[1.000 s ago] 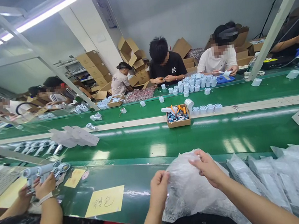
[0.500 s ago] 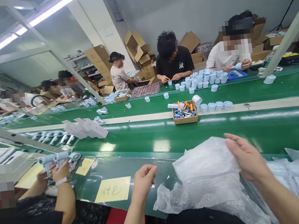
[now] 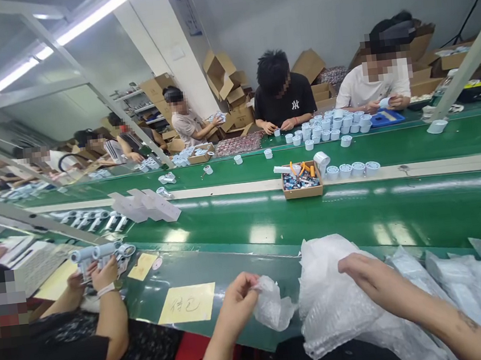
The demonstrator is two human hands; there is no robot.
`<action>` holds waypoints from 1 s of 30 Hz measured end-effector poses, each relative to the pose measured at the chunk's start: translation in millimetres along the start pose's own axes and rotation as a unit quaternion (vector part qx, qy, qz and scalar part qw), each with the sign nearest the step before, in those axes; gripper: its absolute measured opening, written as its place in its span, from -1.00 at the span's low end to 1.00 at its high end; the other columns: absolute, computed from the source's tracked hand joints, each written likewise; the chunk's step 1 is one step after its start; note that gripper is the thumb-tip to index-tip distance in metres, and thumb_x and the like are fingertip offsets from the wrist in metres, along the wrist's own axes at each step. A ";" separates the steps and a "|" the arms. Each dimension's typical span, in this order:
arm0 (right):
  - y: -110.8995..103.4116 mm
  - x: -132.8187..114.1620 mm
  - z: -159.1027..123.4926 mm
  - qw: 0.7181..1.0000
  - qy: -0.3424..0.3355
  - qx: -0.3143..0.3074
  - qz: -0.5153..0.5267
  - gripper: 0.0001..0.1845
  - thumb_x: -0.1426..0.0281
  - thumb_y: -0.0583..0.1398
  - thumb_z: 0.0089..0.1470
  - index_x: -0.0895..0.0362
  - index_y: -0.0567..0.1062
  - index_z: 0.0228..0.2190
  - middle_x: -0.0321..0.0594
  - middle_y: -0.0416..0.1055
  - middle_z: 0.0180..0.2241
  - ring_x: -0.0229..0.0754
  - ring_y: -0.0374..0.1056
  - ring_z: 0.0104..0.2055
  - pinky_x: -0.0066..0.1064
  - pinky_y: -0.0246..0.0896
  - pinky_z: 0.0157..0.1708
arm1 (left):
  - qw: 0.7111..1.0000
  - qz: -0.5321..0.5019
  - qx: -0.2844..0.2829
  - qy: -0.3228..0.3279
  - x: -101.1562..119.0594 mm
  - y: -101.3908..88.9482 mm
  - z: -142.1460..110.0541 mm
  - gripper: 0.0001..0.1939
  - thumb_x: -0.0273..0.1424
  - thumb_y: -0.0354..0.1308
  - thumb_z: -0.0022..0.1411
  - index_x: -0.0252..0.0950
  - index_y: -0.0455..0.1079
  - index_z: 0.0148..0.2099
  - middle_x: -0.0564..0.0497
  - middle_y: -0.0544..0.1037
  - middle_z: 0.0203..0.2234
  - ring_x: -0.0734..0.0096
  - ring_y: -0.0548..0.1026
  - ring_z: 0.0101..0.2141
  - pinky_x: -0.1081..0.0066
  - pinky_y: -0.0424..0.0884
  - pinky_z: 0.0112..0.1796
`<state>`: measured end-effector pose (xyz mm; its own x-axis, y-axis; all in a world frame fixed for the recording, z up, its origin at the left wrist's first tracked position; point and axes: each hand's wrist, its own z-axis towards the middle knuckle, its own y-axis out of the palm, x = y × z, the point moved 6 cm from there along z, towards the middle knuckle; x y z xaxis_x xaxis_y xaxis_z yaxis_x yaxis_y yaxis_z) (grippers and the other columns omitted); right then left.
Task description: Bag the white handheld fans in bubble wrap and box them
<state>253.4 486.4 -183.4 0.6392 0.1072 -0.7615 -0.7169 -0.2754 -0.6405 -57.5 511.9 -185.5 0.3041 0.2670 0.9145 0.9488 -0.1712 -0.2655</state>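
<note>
My left hand (image 3: 241, 301) pinches a crumpled corner of clear bubble wrap (image 3: 274, 305) between thumb and fingers. To the right, a larger pile of bubble wrap bags (image 3: 327, 291) lies at the near edge of the bench, over my lap. My right hand (image 3: 368, 275) rests on this pile with its fingers stretched out, and its thumb is hidden. Whether the pinched piece joins the pile cannot be made out. Several wrapped white parts (image 3: 461, 280) lie beyond my right forearm.
A yellow paper sign (image 3: 187, 303) lies left of my hands. Across the green belt (image 3: 236, 220) stands a small cardboard box (image 3: 303, 190) of parts and pliers, with white cups (image 3: 345, 170) beside it. At left, a co-worker's hands (image 3: 104, 273) hold white parts. Other people work opposite.
My left hand, closed and apart from the wrap before, now grips a piece of it. My right hand has moved left and down across the pile, which has shifted lower.
</note>
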 end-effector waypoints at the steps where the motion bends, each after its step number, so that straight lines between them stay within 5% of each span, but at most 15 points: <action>1: -6.4 -13.8 3.8 0.999 -0.027 -0.016 -0.006 -0.71 0.41 -0.03 0.16 -0.01 0.49 -0.31 -0.21 0.42 -0.22 -0.11 0.37 -0.24 -0.25 0.27 -0.19 | 0.999 -0.023 -0.031 0.032 25.8 0.7 -2.9 -0.81 -0.27 0.21 -0.01 -0.25 0.31 -0.43 -0.03 0.52 -0.33 0.32 0.43 -0.33 0.43 0.33 -0.33; 5: -18.8 -75.0 16.3 0.988 -0.100 -0.087 0.080 -0.76 0.33 0.06 0.18 0.01 0.51 -0.22 -0.21 0.35 -0.22 -0.15 0.33 -0.21 -0.32 0.26 -0.20 | 0.978 -0.018 -0.165 0.126 102.7 26.6 -21.6 -0.89 -0.41 0.18 0.06 -0.26 0.45 -0.30 -0.08 0.53 -0.25 0.24 0.47 -0.24 0.36 0.38 -0.25; 8: -9.1 -107.6 18.1 0.974 -0.146 -0.093 0.144 -0.72 0.14 0.20 0.09 0.06 0.49 -0.23 -0.22 0.32 -0.22 -0.15 0.31 -0.21 -0.34 0.25 -0.22 | 0.968 0.065 -0.151 0.189 121.9 47.6 -23.9 -0.64 -0.51 0.15 0.02 -0.20 0.46 -0.09 -0.06 0.53 -0.17 0.21 0.45 -0.14 0.29 0.35 -0.08; 11: -1.5 -107.9 18.3 0.985 -0.115 0.009 0.130 -0.66 0.16 0.13 0.16 0.11 0.36 -0.54 -0.25 0.28 -0.37 -0.19 0.26 -0.32 -0.35 0.19 -0.29 | 0.980 -0.010 0.008 0.198 117.4 43.4 -12.4 -0.54 -0.42 0.22 0.00 -0.19 0.37 0.01 -0.06 0.50 -0.17 0.24 0.45 -0.16 0.29 0.36 -0.07; 14: 2.2 -94.6 16.9 0.980 -0.052 0.059 0.184 -0.60 0.21 -0.01 0.25 0.10 0.29 -0.57 -0.25 0.28 -0.43 -0.19 0.25 -0.35 -0.36 0.18 -0.33 | 0.973 -0.167 0.116 0.112 92.8 37.6 -4.6 -0.45 -0.17 0.29 -0.04 -0.22 0.31 0.00 -0.08 0.48 -0.16 0.22 0.44 -0.13 0.32 0.38 -0.13; 19: -8.6 -89.0 15.5 0.972 -0.080 0.065 0.210 -0.77 0.41 0.00 0.14 0.10 0.45 -0.38 -0.20 0.41 -0.31 -0.14 0.33 -0.22 -0.32 0.23 -0.19 | 0.982 -0.152 -0.107 -0.012 66.2 69.4 -9.0 -0.51 -0.11 0.41 -0.21 -0.30 0.40 -0.29 -0.01 0.48 -0.42 0.31 0.42 -0.36 0.38 0.34 -0.32; 23: -25.1 -69.0 16.8 0.972 -0.014 0.117 0.204 -0.63 0.47 0.01 -0.04 0.08 0.54 -0.27 -0.20 0.49 -0.22 -0.07 0.36 -0.13 -0.26 0.22 -0.11 | 0.993 -0.109 -0.037 -0.001 62.5 45.5 -9.3 -0.57 -0.08 0.37 -0.14 -0.28 0.29 -0.51 0.10 0.34 -0.60 0.45 0.31 -0.48 0.45 0.25 -0.39; 25: -21.9 -61.1 18.4 0.962 0.033 0.083 0.259 -0.60 0.45 0.00 -0.08 0.08 0.56 -0.28 -0.22 0.50 -0.25 -0.06 0.39 -0.18 -0.26 0.25 -0.17 | 0.993 -0.099 -0.058 0.027 67.4 42.7 -10.0 -0.61 -0.12 0.38 -0.11 -0.26 0.36 -0.38 0.05 0.45 -0.46 0.38 0.39 -0.37 0.43 0.29 -0.31; 28: -15.6 -62.9 19.7 0.951 0.022 0.024 0.308 -0.59 0.43 0.01 -0.13 0.10 0.58 -0.30 -0.22 0.51 -0.27 -0.06 0.40 -0.21 -0.27 0.27 -0.21 | 0.982 -0.136 -0.133 0.015 69.3 53.0 -11.9 -0.41 -0.20 0.43 -0.16 -0.19 0.34 -0.07 -0.03 0.51 -0.20 0.26 0.45 -0.21 0.36 0.35 -0.21; 30: -20.9 -62.3 18.2 0.957 0.002 0.036 0.289 -0.58 0.44 0.02 -0.14 0.09 0.59 -0.30 -0.19 0.51 -0.20 -0.03 0.38 -0.12 -0.22 0.24 -0.09 | 0.976 -0.162 -0.141 -0.028 64.9 57.7 -10.2 -0.39 -0.22 0.44 -0.20 -0.22 0.34 -0.08 -0.03 0.53 -0.26 0.28 0.47 -0.27 0.37 0.35 -0.25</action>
<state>223.5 502.8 -124.4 0.1306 -0.0470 -0.9903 -0.9682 -0.2208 -0.1172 16.2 509.7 -138.4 0.0038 0.4007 0.9162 0.9372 -0.3209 0.1365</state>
